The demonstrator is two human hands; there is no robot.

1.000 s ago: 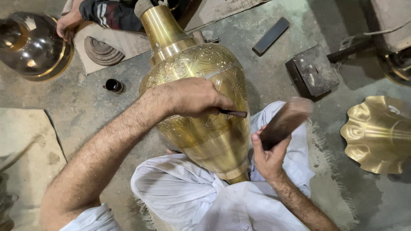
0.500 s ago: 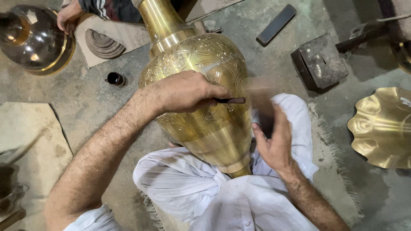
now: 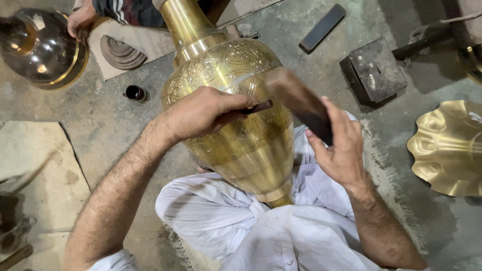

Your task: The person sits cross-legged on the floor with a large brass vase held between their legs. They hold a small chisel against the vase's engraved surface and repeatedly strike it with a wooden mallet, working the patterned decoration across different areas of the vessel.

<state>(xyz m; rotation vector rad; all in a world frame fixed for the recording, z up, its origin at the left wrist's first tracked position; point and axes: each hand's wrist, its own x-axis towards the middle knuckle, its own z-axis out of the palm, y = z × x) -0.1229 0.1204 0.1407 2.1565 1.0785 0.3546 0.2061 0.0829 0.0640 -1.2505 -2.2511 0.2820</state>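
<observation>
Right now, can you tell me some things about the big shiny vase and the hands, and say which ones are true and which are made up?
1. The left hand presses a thin dark tool against the brass vase. True.
2. The right hand is empty. False: it grips a dark wooden block, blurred.
3. The vase lies across the person's lap. True.
4. The wavy-edged brass dish sits on top of the vase. False: it lies on the floor to the right.
5. Another person's hand touches a round shiny bowl. True.

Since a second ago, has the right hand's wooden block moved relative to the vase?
Yes. The right hand swung the wooden block up-left, against the brass vase at the chisel.
</observation>
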